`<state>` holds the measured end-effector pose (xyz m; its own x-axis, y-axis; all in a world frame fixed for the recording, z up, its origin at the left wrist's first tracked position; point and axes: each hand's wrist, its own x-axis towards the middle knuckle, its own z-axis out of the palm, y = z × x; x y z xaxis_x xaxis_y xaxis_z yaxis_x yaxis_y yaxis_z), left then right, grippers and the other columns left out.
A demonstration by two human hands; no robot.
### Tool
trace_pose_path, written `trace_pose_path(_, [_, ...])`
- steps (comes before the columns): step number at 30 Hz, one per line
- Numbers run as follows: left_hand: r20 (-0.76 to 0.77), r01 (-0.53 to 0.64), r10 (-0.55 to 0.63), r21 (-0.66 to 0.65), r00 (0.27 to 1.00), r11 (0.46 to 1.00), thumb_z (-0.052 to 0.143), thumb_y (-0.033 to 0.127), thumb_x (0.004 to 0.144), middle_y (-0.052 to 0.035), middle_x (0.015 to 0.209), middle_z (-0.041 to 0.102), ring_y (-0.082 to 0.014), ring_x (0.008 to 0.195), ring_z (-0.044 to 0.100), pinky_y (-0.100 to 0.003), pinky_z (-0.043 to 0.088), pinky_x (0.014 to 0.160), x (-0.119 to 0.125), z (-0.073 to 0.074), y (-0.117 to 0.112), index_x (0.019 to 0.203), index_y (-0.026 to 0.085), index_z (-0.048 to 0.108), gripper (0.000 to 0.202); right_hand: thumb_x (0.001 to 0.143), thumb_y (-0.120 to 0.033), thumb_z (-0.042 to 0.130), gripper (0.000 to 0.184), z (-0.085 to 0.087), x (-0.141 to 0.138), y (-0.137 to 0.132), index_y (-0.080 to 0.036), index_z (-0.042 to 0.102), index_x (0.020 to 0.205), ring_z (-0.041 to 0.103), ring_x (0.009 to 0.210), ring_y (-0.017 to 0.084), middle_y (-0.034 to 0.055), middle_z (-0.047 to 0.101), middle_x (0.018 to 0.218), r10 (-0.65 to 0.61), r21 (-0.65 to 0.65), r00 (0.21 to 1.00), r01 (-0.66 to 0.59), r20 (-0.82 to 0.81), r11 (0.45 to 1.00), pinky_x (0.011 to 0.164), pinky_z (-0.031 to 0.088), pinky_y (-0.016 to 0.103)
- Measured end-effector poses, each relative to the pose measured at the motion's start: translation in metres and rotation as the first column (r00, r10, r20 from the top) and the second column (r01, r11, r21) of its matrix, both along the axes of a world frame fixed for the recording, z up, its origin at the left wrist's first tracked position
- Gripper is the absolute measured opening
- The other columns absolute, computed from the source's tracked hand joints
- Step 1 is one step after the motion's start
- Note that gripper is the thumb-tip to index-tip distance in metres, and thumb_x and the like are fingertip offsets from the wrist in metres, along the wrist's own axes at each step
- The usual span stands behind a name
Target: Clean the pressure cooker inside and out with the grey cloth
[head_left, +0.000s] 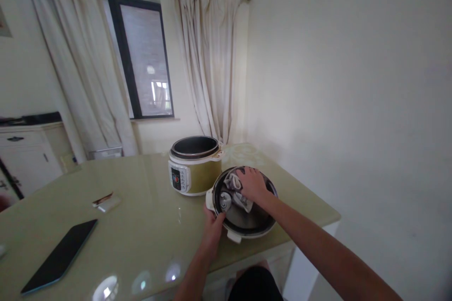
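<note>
A pressure cooker lid lies upside down on the glossy green table, near the table's right front edge. My right hand presses a grey-and-white cloth against the inside of the lid, fingers closed over the cloth. My left hand grips the lid's near left rim. Just behind the lid stands the cooker body, olive and white, open on top with a dark inner pot and a control panel facing left.
A dark phone lies flat near the table's left front. A small packet or card rests mid-table. A white cabinet stands at the left; curtains and a window are behind. A plain wall runs along the right.
</note>
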<state>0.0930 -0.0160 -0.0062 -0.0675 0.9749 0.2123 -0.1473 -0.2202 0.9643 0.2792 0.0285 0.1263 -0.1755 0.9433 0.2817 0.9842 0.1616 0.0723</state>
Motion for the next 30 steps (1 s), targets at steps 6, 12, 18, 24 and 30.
trace_pose_path(6, [0.019,-0.088,0.088,-0.012,0.996,0.996,0.066,0.033,0.086,-0.0146,0.149,0.060,-0.0247,0.139,0.059,-0.039,0.043,0.121,0.004,0.001,0.000,0.153,0.022,0.033,0.075,0.086,-0.052,0.075,0.067,-0.008,-0.019,-0.007,-0.028,0.060,0.146,0.056,0.128,0.036,0.0147,0.061,0.142,0.276,-0.069,0.961,-0.277,-0.036,0.958,0.106,0.045,0.048])
trace_pose_path(12, [0.059,-0.106,0.105,0.028,0.993,0.994,0.068,0.030,0.083,-0.0160,0.158,0.052,-0.0261,0.147,0.052,-0.041,0.037,0.127,0.005,0.003,0.007,0.153,0.022,0.034,0.078,0.082,-0.039,0.072,0.047,-0.008,0.003,-0.036,-0.024,0.071,0.127,0.064,0.117,0.035,0.0162,0.064,0.130,0.224,-0.188,0.973,-0.209,0.061,0.960,0.091,0.055,0.044])
trace_pose_path(18, [0.098,-0.073,0.066,0.076,0.993,0.994,0.075,0.031,0.080,-0.0167,0.159,0.053,-0.0274,0.148,0.052,-0.041,0.037,0.126,0.007,0.002,0.007,0.160,0.021,0.030,0.092,0.082,-0.024,0.069,0.048,0.004,0.026,-0.033,-0.018,0.068,0.129,0.064,0.119,0.037,0.0207,0.063,0.132,-0.002,-0.146,0.989,0.024,0.145,0.989,0.089,0.058,0.045])
trace_pose_path(24, [0.067,-0.074,0.063,0.171,0.996,0.983,0.072,0.034,0.085,-0.0173,0.162,0.049,-0.0263,0.149,0.051,-0.040,0.038,0.126,0.010,0.002,0.001,0.162,0.022,0.024,0.092,0.084,-0.024,0.071,0.055,0.006,0.003,-0.006,-0.019,0.062,0.138,0.054,0.132,0.036,0.0203,0.059,0.141,0.032,0.032,0.996,-0.035,0.083,0.999,0.105,0.049,0.046])
trace_pose_path(30, [0.011,-0.088,0.088,0.221,0.996,0.971,0.068,0.031,0.090,-0.0204,0.168,0.039,-0.0275,0.155,0.044,-0.041,0.033,0.129,0.011,0.000,-0.003,0.165,0.019,0.017,0.091,0.085,-0.034,0.075,0.060,0.000,-0.009,-0.003,-0.022,0.062,0.142,0.051,0.131,0.035,0.0174,0.056,0.146,0.298,0.028,0.949,-0.303,0.102,0.953,0.111,0.043,0.046])
